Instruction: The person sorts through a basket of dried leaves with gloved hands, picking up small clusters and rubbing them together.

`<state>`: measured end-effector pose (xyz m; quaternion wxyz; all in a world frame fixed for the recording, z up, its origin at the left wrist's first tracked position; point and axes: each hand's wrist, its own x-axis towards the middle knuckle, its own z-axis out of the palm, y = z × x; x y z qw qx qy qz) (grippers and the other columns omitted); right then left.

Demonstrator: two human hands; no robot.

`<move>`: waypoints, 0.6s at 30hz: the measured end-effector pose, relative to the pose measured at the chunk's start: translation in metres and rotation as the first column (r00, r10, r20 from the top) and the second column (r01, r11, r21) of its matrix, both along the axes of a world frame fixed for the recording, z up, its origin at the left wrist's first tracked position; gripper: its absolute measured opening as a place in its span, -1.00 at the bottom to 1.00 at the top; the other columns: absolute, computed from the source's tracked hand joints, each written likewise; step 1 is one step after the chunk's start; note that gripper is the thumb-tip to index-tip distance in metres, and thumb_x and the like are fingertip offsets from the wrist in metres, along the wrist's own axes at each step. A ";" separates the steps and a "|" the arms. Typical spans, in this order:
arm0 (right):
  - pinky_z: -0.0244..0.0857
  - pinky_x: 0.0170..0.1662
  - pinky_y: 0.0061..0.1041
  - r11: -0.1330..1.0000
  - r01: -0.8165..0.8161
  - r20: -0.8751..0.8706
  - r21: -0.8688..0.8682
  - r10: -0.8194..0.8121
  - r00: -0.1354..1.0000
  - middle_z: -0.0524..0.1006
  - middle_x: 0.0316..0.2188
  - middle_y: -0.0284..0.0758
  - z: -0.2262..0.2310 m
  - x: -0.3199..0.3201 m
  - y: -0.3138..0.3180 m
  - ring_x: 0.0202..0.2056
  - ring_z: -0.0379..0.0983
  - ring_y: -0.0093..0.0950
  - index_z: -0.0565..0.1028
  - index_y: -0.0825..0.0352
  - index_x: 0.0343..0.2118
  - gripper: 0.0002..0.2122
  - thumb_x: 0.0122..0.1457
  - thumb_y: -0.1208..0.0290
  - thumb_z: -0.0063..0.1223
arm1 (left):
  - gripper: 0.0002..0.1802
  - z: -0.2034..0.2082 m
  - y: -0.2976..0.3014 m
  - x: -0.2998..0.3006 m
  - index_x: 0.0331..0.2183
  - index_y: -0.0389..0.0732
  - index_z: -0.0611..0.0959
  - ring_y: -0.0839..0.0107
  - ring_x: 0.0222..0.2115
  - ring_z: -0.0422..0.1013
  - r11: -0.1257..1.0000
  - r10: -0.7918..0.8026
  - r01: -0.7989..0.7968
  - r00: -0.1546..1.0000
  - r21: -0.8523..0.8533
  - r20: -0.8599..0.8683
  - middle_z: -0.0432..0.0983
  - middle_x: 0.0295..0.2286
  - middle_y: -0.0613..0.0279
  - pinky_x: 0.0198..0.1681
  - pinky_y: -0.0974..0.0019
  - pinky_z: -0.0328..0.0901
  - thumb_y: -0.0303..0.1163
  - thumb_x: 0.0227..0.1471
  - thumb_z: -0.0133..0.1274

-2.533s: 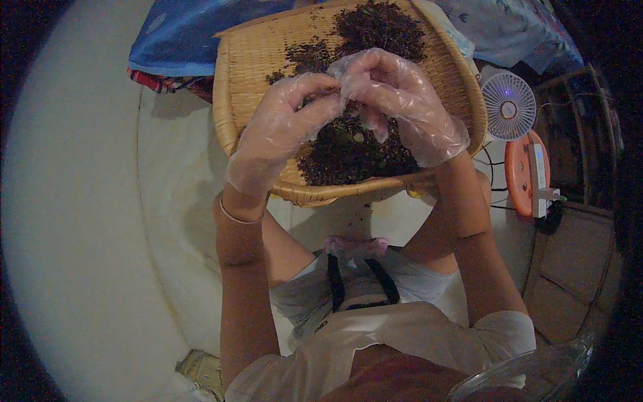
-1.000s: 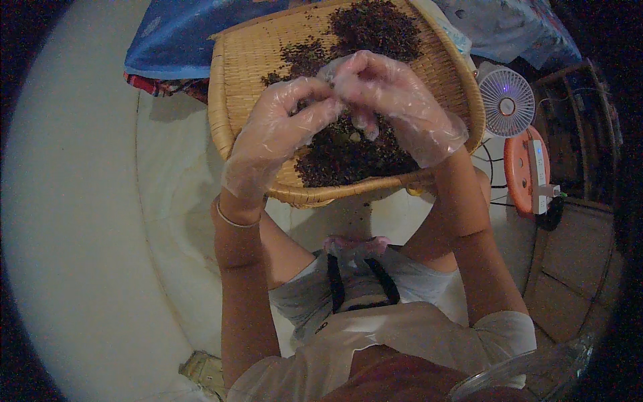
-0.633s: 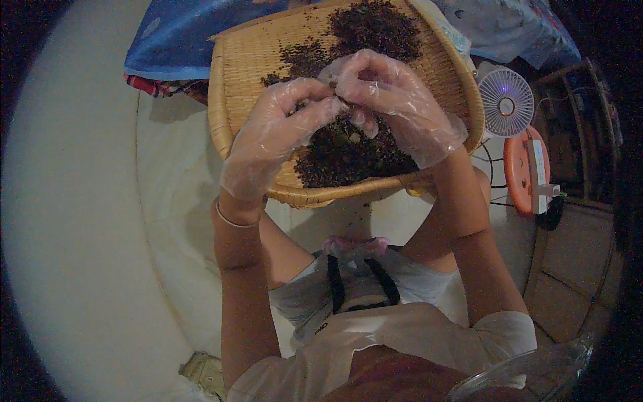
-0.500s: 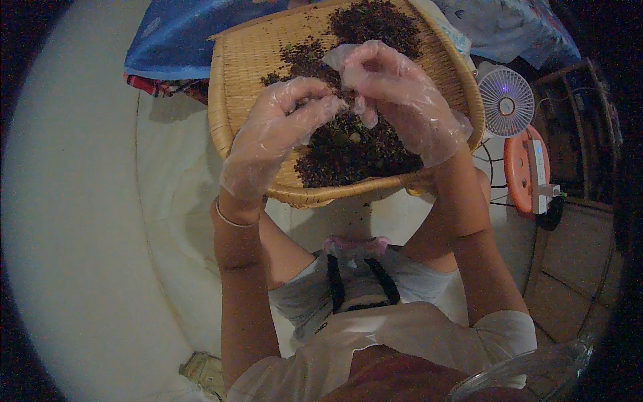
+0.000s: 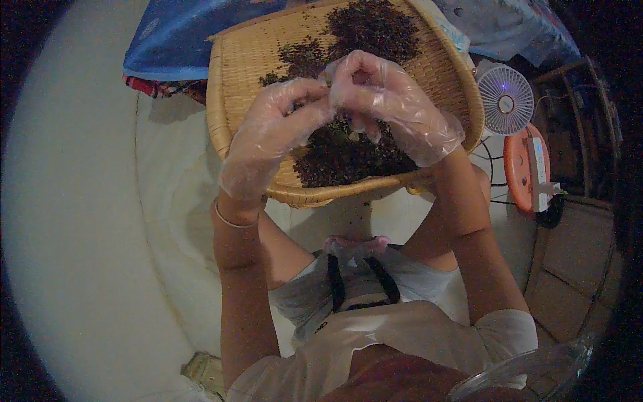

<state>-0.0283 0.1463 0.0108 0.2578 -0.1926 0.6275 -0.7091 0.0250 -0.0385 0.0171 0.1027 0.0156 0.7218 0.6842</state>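
Note:
Both my hands wear clear plastic gloves and meet above a woven bamboo tray [image 5: 248, 60]. My left hand [image 5: 278, 124] is closed, thumb and fingers pinched together; whatever lies between them is too small to make out. Against its fingertips, my right hand [image 5: 388, 97] is bent with its thumb and forefinger together, and anything in its grip is hidden. Below the hands spreads a pile of dark, crumbly dried plant bits [image 5: 351, 161] with a few greenish pieces. A second dark heap [image 5: 375, 30] lies at the tray's far side, with loose crumbs scattered leftward.
A small white fan [image 5: 506, 100] stands right of the tray, beside an orange stool [image 5: 517, 167] bearing a white power strip [image 5: 538, 174]. Blue cloth [image 5: 194, 40] hangs behind at the left. My bare legs flank the tray's near rim, and dark shelving [image 5: 589, 127] is at the far right.
My right hand has moved slightly down and left, so its fingertips now meet those of the left hand. The left hand has barely moved.

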 end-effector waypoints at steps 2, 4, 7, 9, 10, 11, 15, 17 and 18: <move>0.08 -0.64 -0.80 0.992 -0.062 -0.019 -0.111 0.060 0.998 0.40 -0.50 -0.50 -0.002 0.001 0.000 -0.59 0.29 -0.75 0.39 0.22 -0.40 -0.81 0.12 0.21 0.04 | -0.75 -0.003 -0.001 -0.002 -0.36 -0.27 0.59 0.71 -0.45 0.25 0.998 -0.033 0.035 0.999 -0.051 0.040 0.40 -0.50 0.47 -0.39 0.57 0.16 -0.27 0.02 0.07; 0.08 -0.64 -0.80 0.997 -0.022 0.027 -0.073 0.024 0.999 0.40 -0.51 -0.51 0.007 0.003 0.002 -0.60 0.29 -0.75 0.39 0.22 -0.38 -0.80 0.11 0.20 0.05 | -0.76 -0.015 0.003 -0.007 -0.38 -0.28 0.59 0.71 -0.45 0.25 0.999 0.013 -0.007 0.991 0.047 -0.132 0.41 -0.50 0.47 -0.39 0.57 0.16 -0.27 0.03 0.07; 0.13 -0.64 -0.77 0.998 -0.017 0.000 -0.060 0.017 1.000 0.43 -0.50 -0.50 0.001 0.001 0.002 -0.58 0.32 -0.73 0.42 0.24 -0.35 -0.79 0.13 0.20 0.06 | -0.76 -0.004 0.002 -0.001 -0.39 -0.29 0.59 0.70 -0.44 0.26 1.000 0.005 -0.005 1.000 0.027 -0.015 0.41 -0.51 0.46 -0.39 0.56 0.17 -0.28 0.03 0.06; 0.18 -0.63 -0.73 0.995 -0.051 -0.073 -0.083 0.045 0.996 0.47 -0.48 -0.49 -0.001 -0.001 0.003 -0.57 0.35 -0.71 0.43 0.26 -0.33 -0.78 0.15 0.20 0.07 | -0.75 -0.004 -0.001 -0.001 -0.39 -0.30 0.59 0.69 -0.43 0.27 1.000 -0.015 0.015 1.000 0.007 -0.009 0.41 -0.50 0.45 -0.37 0.55 0.17 -0.28 0.03 0.06; 0.18 -0.63 -0.74 0.999 -0.040 -0.073 -0.032 0.038 0.997 0.47 -0.48 -0.49 0.000 -0.001 0.002 -0.56 0.36 -0.71 0.44 0.26 -0.31 -0.78 0.15 0.20 0.07 | -0.75 -0.003 -0.002 -0.001 -0.38 -0.30 0.59 0.68 -0.42 0.27 0.999 -0.034 0.034 0.999 -0.011 -0.002 0.42 -0.49 0.44 -0.35 0.55 0.18 -0.28 0.03 0.06; 0.19 -0.64 -0.75 0.999 -0.029 -0.073 0.018 0.030 0.997 0.47 -0.47 -0.49 0.001 -0.001 0.002 -0.56 0.37 -0.72 0.44 0.27 -0.29 -0.77 0.15 0.20 0.06 | -0.75 -0.004 -0.002 -0.001 -0.38 -0.30 0.59 0.68 -0.42 0.27 0.999 -0.033 0.033 0.999 -0.012 -0.002 0.42 -0.49 0.44 -0.35 0.55 0.18 -0.28 0.03 0.06; 0.19 -0.63 -0.75 0.999 -0.024 0.000 0.049 0.024 1.000 0.47 -0.47 -0.49 0.006 0.000 0.002 -0.56 0.38 -0.71 0.45 0.27 -0.26 -0.76 0.16 0.19 0.05 | -0.74 -0.011 0.001 -0.001 -0.37 -0.30 0.58 0.66 -0.38 0.27 0.999 -0.005 0.007 0.999 0.049 -0.049 0.43 -0.46 0.42 -0.29 0.53 0.18 -0.28 0.03 0.06; 0.20 -0.63 -0.74 1.000 -0.028 -0.084 -0.001 0.028 0.996 0.48 -0.48 -0.48 -0.001 0.000 0.002 -0.56 0.39 -0.69 0.46 0.28 -0.25 -0.75 0.16 0.20 0.04 | -0.74 -0.011 0.002 0.000 -0.37 -0.31 0.58 0.66 -0.38 0.27 0.996 0.020 -0.016 0.999 0.091 -0.042 0.43 -0.45 0.41 -0.28 0.53 0.18 -0.27 0.03 0.06; 0.20 -0.63 -0.74 1.000 -0.027 -0.084 -0.001 0.027 0.996 0.48 -0.48 -0.48 -0.001 -0.001 0.003 -0.56 0.39 -0.69 0.46 0.28 -0.25 -0.75 0.16 0.20 0.04 | -0.74 -0.009 0.002 0.000 -0.37 -0.31 0.58 0.65 -0.37 0.27 0.998 0.006 -0.002 0.999 0.065 -0.049 0.43 -0.45 0.40 -0.28 0.53 0.18 -0.27 0.03 0.06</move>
